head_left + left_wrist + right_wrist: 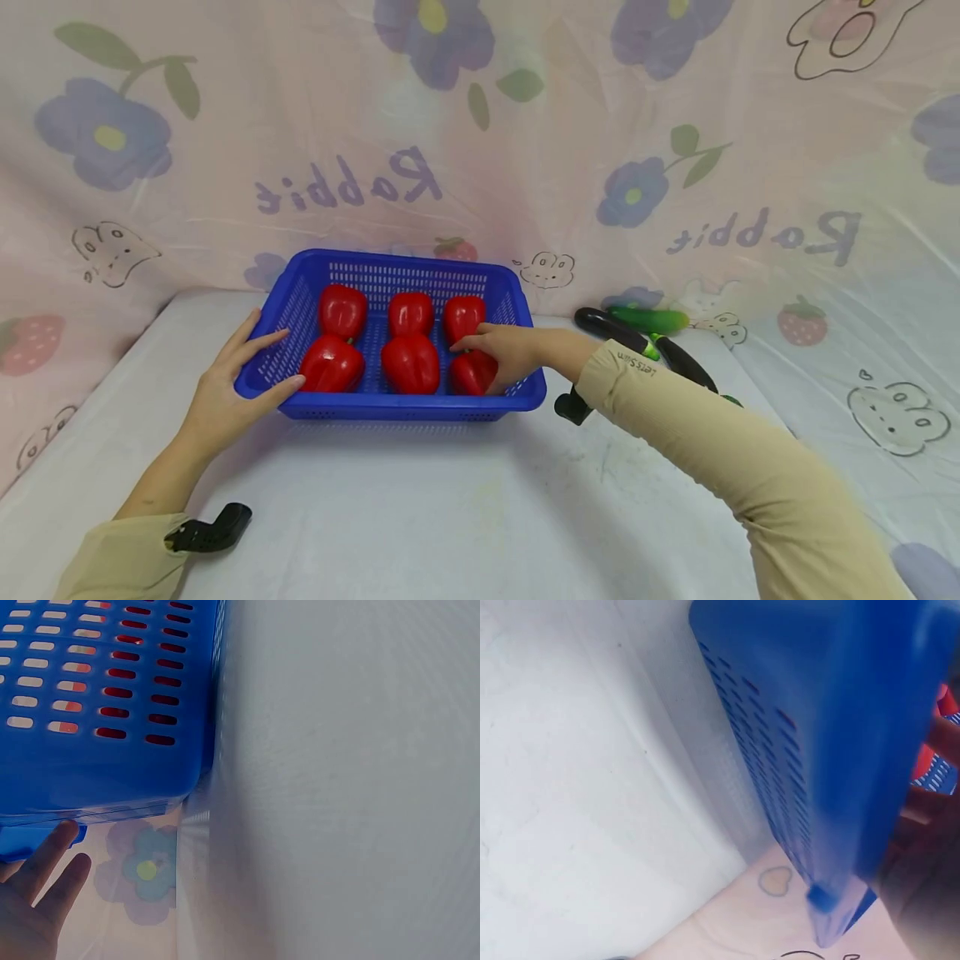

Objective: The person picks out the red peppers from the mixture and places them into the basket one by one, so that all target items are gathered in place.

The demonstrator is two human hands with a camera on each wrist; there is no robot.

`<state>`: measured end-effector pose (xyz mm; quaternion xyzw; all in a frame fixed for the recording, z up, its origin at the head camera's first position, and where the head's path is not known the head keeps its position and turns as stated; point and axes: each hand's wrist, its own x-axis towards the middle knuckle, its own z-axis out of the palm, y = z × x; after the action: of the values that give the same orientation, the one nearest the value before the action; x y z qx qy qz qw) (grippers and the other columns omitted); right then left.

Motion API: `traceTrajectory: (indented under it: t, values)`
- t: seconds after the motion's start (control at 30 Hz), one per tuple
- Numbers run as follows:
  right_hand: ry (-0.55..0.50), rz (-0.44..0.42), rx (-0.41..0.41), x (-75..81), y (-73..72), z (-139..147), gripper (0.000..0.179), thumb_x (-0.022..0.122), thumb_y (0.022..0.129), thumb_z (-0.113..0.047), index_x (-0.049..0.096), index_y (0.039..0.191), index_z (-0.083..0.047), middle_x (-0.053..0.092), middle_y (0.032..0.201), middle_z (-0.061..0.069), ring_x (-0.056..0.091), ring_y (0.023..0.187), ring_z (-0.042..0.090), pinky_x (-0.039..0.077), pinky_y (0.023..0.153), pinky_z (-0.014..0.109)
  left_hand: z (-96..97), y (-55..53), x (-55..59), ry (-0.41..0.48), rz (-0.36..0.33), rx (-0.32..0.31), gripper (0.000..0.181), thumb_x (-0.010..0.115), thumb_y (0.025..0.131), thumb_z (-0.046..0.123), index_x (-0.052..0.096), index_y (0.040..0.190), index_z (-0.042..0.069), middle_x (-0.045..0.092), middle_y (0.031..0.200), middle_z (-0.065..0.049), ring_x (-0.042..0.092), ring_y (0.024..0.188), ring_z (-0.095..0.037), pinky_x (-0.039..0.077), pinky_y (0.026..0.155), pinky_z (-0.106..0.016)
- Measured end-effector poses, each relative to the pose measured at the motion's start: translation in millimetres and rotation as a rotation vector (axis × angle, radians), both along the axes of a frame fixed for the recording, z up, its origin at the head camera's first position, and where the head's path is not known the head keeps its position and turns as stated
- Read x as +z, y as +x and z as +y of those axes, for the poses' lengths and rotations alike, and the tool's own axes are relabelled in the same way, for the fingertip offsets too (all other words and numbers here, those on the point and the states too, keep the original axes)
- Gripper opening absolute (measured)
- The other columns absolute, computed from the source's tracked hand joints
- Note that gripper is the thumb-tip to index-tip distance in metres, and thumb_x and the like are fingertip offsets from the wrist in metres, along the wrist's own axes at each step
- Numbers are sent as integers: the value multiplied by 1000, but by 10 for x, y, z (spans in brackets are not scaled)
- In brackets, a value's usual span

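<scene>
A blue plastic basket [405, 407] holds several red bell peppers in two rows, among them one at the front left [332, 364] and one in the front middle [410, 364]. My right hand [512, 354] reaches over the right rim and grips the front right bell pepper [471, 373], fingers over its top and thumb toward the near side. At the basket's left end, my left hand [228, 396] is spread along the rim with straight fingers. In the left wrist view, left-hand fingers [52, 859] show beside the basket's slotted wall [97, 769].
Right of the basket lie a dark eggplant [611, 331], a green cucumber [648, 319] and another eggplant [684, 362], partly behind the right sleeve. A printed curtain [495, 167] hangs behind the white table surface [420, 508].
</scene>
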<state>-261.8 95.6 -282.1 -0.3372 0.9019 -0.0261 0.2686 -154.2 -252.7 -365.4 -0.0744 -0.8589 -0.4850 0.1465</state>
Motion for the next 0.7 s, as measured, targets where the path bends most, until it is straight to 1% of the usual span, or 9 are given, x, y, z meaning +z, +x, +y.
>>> traceTrajectory:
  t: [0.07, 0.2, 0.3, 0.4, 0.5, 0.6, 0.7]
  values:
    - [-34, 14, 4, -12, 6, 24, 74, 75, 82, -22, 39, 147, -25, 35, 148, 10, 35, 136, 30, 53, 95, 43, 3, 4, -3, 1, 0, 1, 62, 71, 85, 24, 48, 140, 8, 10, 162, -6, 6, 147, -42, 8, 102, -80]
    - [-122, 63, 18, 2, 9, 75, 73, 74, 83, -31, 39, 147, -21, 33, 151, 12, 31, 139, 31, 47, 101, 50, 10, 8, 0, -1, -2, 1, 63, 71, 85, 25, 48, 141, 9, 10, 162, -6, 6, 147, -42, 8, 102, -80]
    - [-186, 112, 24, 21, 10, 113, 74, 73, 83, -37, 40, 147, -19, 36, 149, 12, 35, 138, 30, 45, 103, 51, 14, 10, 0, -8, -4, 4, 62, 70, 86, 27, 48, 141, 9, 10, 162, -5, 6, 147, -42, 8, 101, -80]
    - [-248, 147, 13, 30, 9, 152, 74, 73, 83, -39, 40, 147, -18, 39, 146, 13, 45, 130, 29, 49, 100, 48, 12, 13, -6, -16, -5, 6, 62, 70, 86, 28, 47, 141, 10, 9, 163, -3, 6, 147, -42, 8, 101, -81]
    - [-314, 157, -4, 33, 11, 194, 74, 73, 83, -37, 40, 147, -18, 39, 145, 13, 54, 120, 28, 53, 94, 42, 9, 18, -5, -25, -11, 9, 62, 69, 87, 28, 46, 142, 11, 8, 163, -3, 5, 147, -42, 9, 100, -81]
    - [-367, 149, -28, 44, 25, 225, 74, 73, 83, -36, 40, 147, -19, 39, 145, 12, 57, 114, 25, 56, 90, 37, 8, 22, -3, -32, -14, 11, 62, 69, 87, 28, 46, 142, 12, 8, 163, -2, 5, 147, -42, 9, 100, -81]
    - [-416, 143, -37, 46, 47, 253, 74, 73, 84, -34, 39, 147, -19, 39, 144, 12, 56, 116, 24, 55, 90, 37, 11, 25, 2, -33, -15, 11, 62, 69, 87, 28, 46, 142, 12, 8, 163, -2, 5, 147, -42, 9, 100, -81]
